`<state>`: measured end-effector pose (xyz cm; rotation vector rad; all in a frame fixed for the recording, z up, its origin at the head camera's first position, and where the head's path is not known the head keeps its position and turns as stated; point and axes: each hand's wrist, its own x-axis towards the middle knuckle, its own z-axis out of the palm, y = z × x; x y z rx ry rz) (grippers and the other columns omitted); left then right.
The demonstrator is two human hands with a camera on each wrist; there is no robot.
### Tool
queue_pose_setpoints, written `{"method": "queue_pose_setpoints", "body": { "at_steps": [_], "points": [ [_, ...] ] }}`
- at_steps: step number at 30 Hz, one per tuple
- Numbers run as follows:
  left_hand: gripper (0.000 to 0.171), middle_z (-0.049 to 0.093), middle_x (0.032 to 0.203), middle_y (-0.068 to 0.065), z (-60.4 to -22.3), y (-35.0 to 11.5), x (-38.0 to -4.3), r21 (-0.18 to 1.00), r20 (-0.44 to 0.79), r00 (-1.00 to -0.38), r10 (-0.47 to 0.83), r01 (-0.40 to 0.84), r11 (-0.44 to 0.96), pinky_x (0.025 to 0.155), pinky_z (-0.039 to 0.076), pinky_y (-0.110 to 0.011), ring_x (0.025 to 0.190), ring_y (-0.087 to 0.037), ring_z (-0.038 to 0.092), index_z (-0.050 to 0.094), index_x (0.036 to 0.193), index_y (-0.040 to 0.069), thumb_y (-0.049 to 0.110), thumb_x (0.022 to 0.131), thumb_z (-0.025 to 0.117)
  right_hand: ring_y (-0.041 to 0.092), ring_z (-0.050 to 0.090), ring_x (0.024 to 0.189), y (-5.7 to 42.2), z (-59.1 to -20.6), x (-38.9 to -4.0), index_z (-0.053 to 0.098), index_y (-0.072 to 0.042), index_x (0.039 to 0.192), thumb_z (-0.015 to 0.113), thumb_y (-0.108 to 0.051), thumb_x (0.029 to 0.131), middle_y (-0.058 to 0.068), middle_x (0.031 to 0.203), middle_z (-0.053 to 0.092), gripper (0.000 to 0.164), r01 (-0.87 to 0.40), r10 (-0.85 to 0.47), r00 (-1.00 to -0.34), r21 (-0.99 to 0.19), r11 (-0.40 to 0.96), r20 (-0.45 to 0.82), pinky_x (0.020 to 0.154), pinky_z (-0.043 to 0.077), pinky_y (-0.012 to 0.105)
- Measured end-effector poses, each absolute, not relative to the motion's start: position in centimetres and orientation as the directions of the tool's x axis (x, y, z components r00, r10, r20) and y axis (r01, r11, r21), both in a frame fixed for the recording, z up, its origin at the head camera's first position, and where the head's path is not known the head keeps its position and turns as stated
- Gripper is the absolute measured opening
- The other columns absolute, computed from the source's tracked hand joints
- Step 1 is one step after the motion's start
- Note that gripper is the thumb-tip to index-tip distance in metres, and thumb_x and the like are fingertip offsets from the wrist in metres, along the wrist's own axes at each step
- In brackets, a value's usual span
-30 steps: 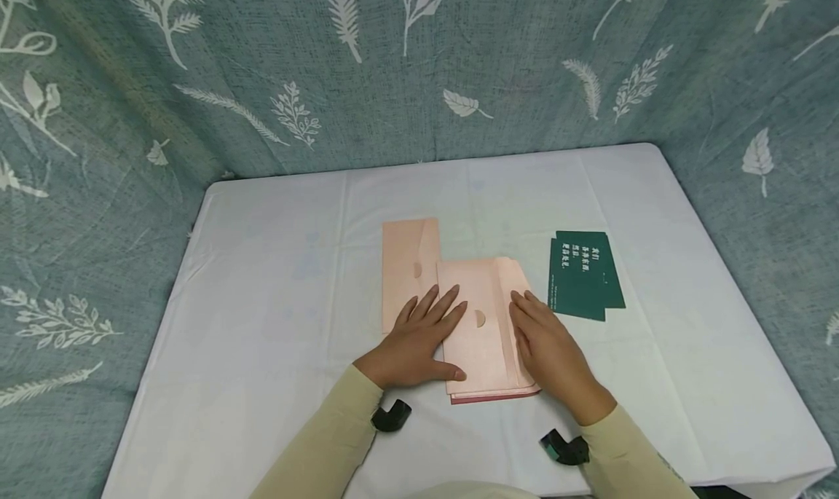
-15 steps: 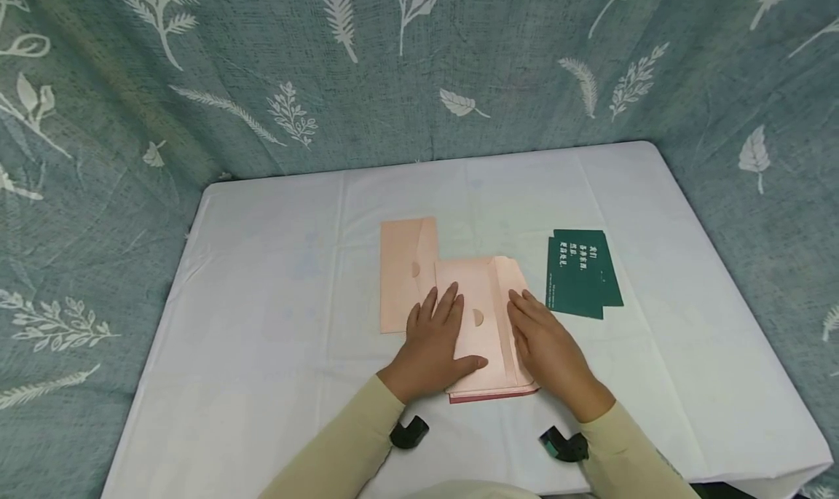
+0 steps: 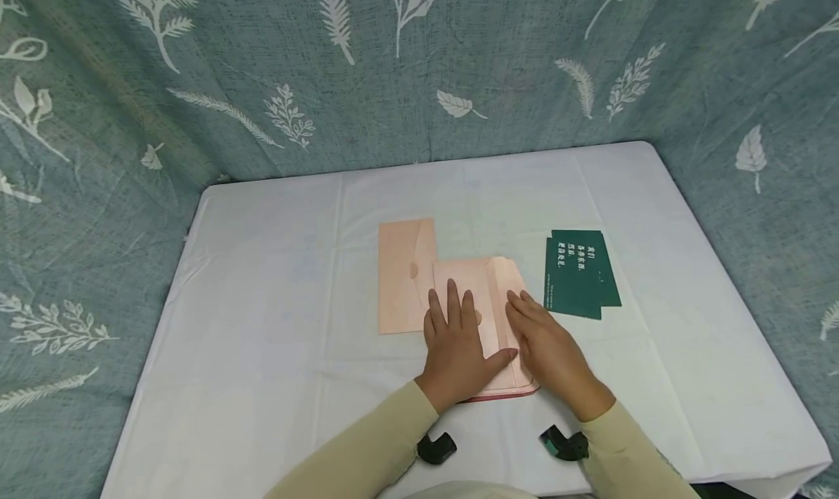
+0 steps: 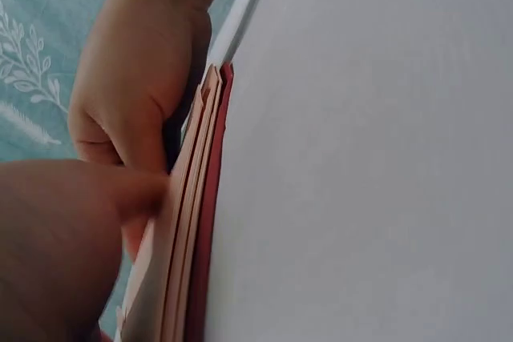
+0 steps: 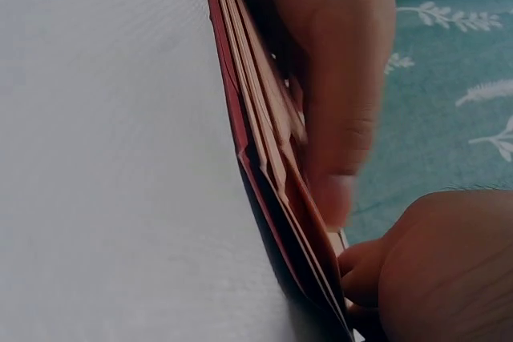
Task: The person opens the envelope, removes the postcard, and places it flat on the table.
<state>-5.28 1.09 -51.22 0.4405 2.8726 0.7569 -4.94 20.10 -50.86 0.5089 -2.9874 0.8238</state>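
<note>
A small stack of pink envelopes lies on the table, the top envelope (image 3: 462, 271) with its flap unfolded to the right. A red layer (image 5: 220, 34) shows at the bottom of the stack in the right wrist view. My left hand (image 3: 455, 353) rests flat on the top envelope, fingers spread straight and thumb pointing toward the flap. Along the flap's right side lies my right hand (image 3: 553, 353), its fingers extended together over the edge. Another pink envelope (image 3: 398, 266), flap folded over, lies at the back left, partly under the stack.
Overlapping dark green cards (image 3: 577, 273) with white writing lie right of the stack. A white cloth covers the table (image 3: 275, 266). Patterned green curtains (image 3: 393, 120) hang along the back and sides.
My left hand has slid right across the top envelope, its fingers turning to point away and its thumb coming near the right hand. The right hand has stayed at the flap.
</note>
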Motion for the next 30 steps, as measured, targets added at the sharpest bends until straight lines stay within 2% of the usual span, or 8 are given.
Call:
{"method": "queue_pose_setpoints", "body": {
  "at_steps": [7, 10, 14, 16, 19, 25, 30],
  "points": [
    [0.105, 0.000, 0.177, -0.030, -51.5, 1.2, -5.4, 0.540, -0.022, -0.951, 0.307, 0.247, 0.804, 0.120, 0.009, -0.072, 0.158, -0.059, -0.007, 0.027, 0.167, -0.007, 0.052, 0.096, 0.078, 0.038, 0.041, 0.154, 20.3, -50.8, -4.9, 0.061, 0.009, 0.147, 0.068, 0.008, 0.102, 0.019, 0.161, 0.053, 0.046, -0.299, -0.306, -0.949, -0.515, 0.804, 0.074, 0.115, 0.042, 0.055],
    [0.096, 0.001, 0.177, -0.029, -51.4, 1.1, -5.5, 0.578, -0.013, -0.950, 0.311, 0.247, 0.778, 0.119, 0.009, -0.074, 0.158, -0.059, -0.008, 0.033, 0.168, 0.002, 0.048, 0.096, 0.077, 0.039, 0.041, 0.154, 20.2, -50.8, -5.0, 0.061, 0.010, 0.147, 0.069, 0.009, 0.101, 0.019, 0.161, 0.053, 0.047, -0.302, -0.309, -0.948, -0.514, 0.803, 0.075, 0.115, 0.042, 0.055],
    [0.072, 0.003, 0.178, -0.027, -51.3, 0.9, -5.5, 0.631, 0.011, -0.944, 0.328, 0.262, 0.731, 0.118, 0.007, -0.077, 0.157, -0.060, -0.009, 0.050, 0.164, 0.017, 0.038, 0.098, 0.072, 0.039, 0.042, 0.153, 20.2, -50.8, -5.0, 0.061, 0.010, 0.147, 0.070, 0.008, 0.101, 0.019, 0.161, 0.053, 0.047, -0.304, -0.310, -0.948, -0.508, 0.806, 0.074, 0.114, 0.043, 0.055],
    [0.061, 0.005, 0.178, -0.027, -51.3, 0.8, -5.4, 0.652, 0.026, -0.941, 0.337, 0.272, 0.708, 0.117, 0.006, -0.078, 0.157, -0.061, -0.010, 0.060, 0.157, 0.021, 0.035, 0.099, 0.069, 0.039, 0.042, 0.153, 20.2, -50.8, -5.0, 0.061, 0.010, 0.147, 0.070, 0.007, 0.101, 0.019, 0.161, 0.052, 0.047, -0.303, -0.309, -0.948, -0.508, 0.807, 0.075, 0.114, 0.043, 0.055],
    [0.050, 0.005, 0.178, -0.026, -51.3, 0.7, -5.4, 0.679, 0.039, -0.938, 0.345, 0.278, 0.679, 0.116, 0.003, -0.079, 0.156, -0.061, -0.013, 0.067, 0.149, 0.021, 0.032, 0.100, 0.066, 0.039, 0.043, 0.152, 20.2, -50.8, -5.0, 0.061, 0.010, 0.147, 0.070, 0.006, 0.102, 0.019, 0.161, 0.053, 0.046, -0.300, -0.306, -0.949, -0.508, 0.807, 0.074, 0.114, 0.043, 0.055],
    [0.050, 0.004, 0.178, -0.026, -51.2, 0.4, -5.4, 0.706, 0.051, -0.934, 0.353, 0.283, 0.649, 0.117, 0.001, -0.078, 0.157, -0.060, -0.014, 0.063, 0.148, 0.020, 0.034, 0.101, 0.065, 0.038, 0.043, 0.152, 20.2, -50.9, -5.0, 0.063, 0.006, 0.148, 0.069, 0.006, 0.102, 0.017, 0.160, 0.054, 0.046, -0.315, -0.316, -0.945, -0.498, 0.808, 0.085, 0.114, 0.043, 0.056],
    [0.052, -0.001, 0.180, -0.021, -51.3, 0.1, -5.5, 0.725, 0.029, -0.932, 0.361, 0.268, 0.635, 0.118, -0.003, -0.076, 0.158, -0.055, -0.018, 0.058, 0.152, 0.023, 0.037, 0.102, 0.062, 0.042, 0.038, 0.155, 20.2, -51.2, -5.1, 0.063, -0.002, 0.152, 0.067, 0.010, 0.101, 0.015, 0.161, 0.054, 0.052, -0.388, -0.380, -0.918, -0.463, 0.797, 0.115, 0.113, 0.044, 0.062]
  ]
}}
